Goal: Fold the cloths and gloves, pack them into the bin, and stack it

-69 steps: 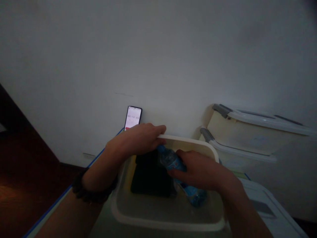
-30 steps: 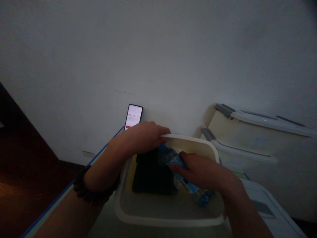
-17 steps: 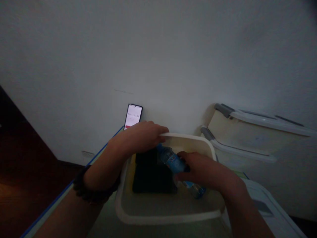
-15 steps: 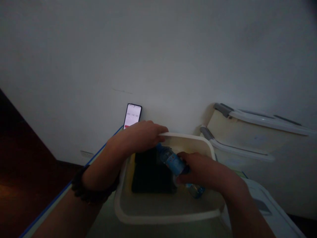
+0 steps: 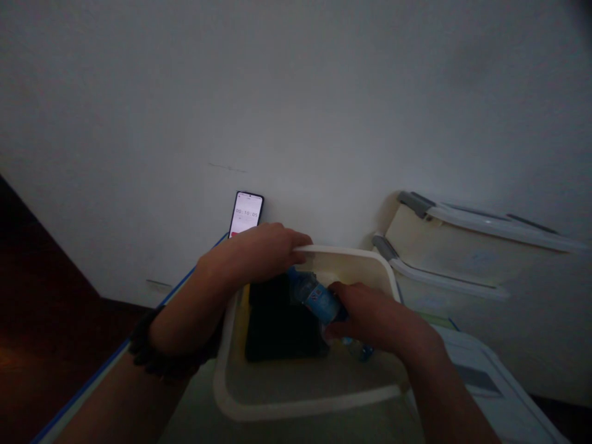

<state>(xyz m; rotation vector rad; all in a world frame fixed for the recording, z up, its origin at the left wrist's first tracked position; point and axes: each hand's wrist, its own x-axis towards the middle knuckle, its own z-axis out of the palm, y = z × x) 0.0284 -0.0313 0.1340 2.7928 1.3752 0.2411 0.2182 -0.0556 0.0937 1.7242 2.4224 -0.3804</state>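
Note:
A white plastic storage bin [image 5: 305, 408] sits in front of me. Its far left rim is gripped by my left hand [image 5: 266, 250], with a dark beaded bracelet on the wrist. Inside the bin, my right hand [image 5: 358, 314] is closed round a clear water bottle [image 5: 319, 301] with a blue label. The bottle lies tilted, its blue cap towards my left hand. Beneath it is a dark flat object [image 5: 282, 333] with a yellow edge behind it; I cannot tell its kind. Another piece of clear plastic with blue [image 5: 361, 350] shows under my right hand, partly hidden.
A phone [image 5: 246, 213] showing a timer leans against the wall beyond the bin. To the right stand whitish boxes [image 5: 444, 246] with grey latches, and a white lid [image 5: 490, 376] lies nearer. The table's blue edge [image 5: 111, 361] runs along the left.
The bottle and my right hand have shifted slightly to the left. My left hand has kept its place at the rim.

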